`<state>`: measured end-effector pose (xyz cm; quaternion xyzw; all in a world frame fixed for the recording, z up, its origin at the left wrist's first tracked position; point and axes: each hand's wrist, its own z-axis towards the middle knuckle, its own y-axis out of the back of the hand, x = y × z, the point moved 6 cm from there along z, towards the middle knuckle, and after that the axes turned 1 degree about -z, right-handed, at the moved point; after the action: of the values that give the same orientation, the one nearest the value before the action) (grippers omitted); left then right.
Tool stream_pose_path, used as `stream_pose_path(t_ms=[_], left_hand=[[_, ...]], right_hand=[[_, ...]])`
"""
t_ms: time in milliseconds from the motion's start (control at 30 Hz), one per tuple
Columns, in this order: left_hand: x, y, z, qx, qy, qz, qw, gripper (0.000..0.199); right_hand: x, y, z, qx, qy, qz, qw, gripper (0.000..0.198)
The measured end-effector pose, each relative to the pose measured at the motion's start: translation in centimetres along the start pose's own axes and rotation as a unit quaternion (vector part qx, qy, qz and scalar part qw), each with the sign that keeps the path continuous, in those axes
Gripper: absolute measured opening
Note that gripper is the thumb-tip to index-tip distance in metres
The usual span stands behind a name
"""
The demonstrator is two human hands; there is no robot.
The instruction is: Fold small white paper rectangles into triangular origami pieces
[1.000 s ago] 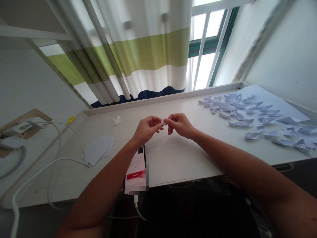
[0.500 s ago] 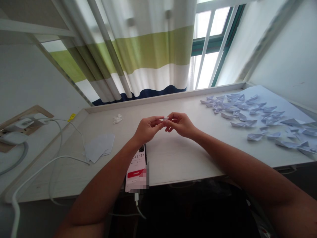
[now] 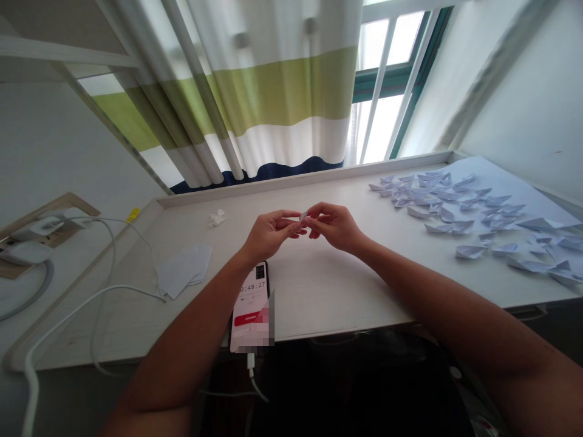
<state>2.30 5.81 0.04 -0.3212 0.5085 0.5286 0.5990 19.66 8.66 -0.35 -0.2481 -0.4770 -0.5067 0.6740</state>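
A small piece of folded white paper [image 3: 303,216] is pinched between my two hands above the middle of the desk. My left hand [image 3: 272,233] grips it from the left, thumb and fingers closed together. From the right, my right hand [image 3: 333,226] pinches it between thumb and fingertips. Most of the paper is hidden by the fingers, so its full shape cannot be made out. Many folded paper boats [image 3: 449,227] lie spread over the right side of the desk, apart from both hands.
Beneath my left forearm lies a phone [image 3: 249,303] with a cable plugged in. Flat paper sheets [image 3: 184,270] and a crumpled tissue [image 3: 217,218] are on the left. White cables [image 3: 113,291] run from a power socket. A raised rim [image 3: 273,182] edges the desk's back.
The folded paper has tilted more upright between the fingers. Both hands have shifted only slightly, and my left forearm uncovers a bit more of the phone.
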Motion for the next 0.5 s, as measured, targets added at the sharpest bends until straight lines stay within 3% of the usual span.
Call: stream_pose_path(t_ms=[233, 500], left_hand=[[-0.47, -0.26, -0.09, -0.009, -0.012, 0.019, 1.0, 0.052], [-0.8, -0.16, -0.2, -0.03, -0.033, 0.048, 0.998, 0.046]], right_hand=[[0.18, 0.01, -0.25, -0.006, 0.001, -0.029, 1.0, 0.053], [0.55, -0.32, -0.31, 0.031, 0.001, -0.058, 0.998, 0.056]])
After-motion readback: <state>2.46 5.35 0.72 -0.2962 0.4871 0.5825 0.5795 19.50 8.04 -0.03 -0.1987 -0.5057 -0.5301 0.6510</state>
